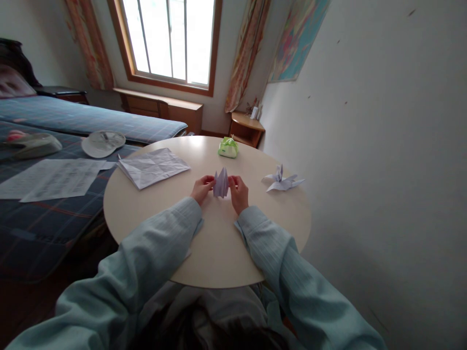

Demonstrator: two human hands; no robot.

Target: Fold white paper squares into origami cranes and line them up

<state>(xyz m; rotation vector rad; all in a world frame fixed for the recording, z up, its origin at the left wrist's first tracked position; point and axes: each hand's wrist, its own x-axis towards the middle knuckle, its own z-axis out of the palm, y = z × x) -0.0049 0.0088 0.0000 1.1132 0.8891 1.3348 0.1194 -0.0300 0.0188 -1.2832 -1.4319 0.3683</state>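
Observation:
A small folded piece of white paper (221, 183) with pointed flaps stands upright between my two hands, over the middle of the round table. My left hand (203, 188) pinches its left edge with thumb and fingers. On the other side, my right hand (238, 192) grips the right edge in the same way. To the right on the table lies a folded paper crane (282, 181) with its wings spread. Creased white paper sheets (155, 166) rest at the table's left side.
Near the far edge of the cream round table (215, 253) stands a green tissue pack (228, 147). A bed (65, 228) on the left carries printed sheets (54, 179) and a white cap (103, 143). A white wall (365, 160) borders the right side.

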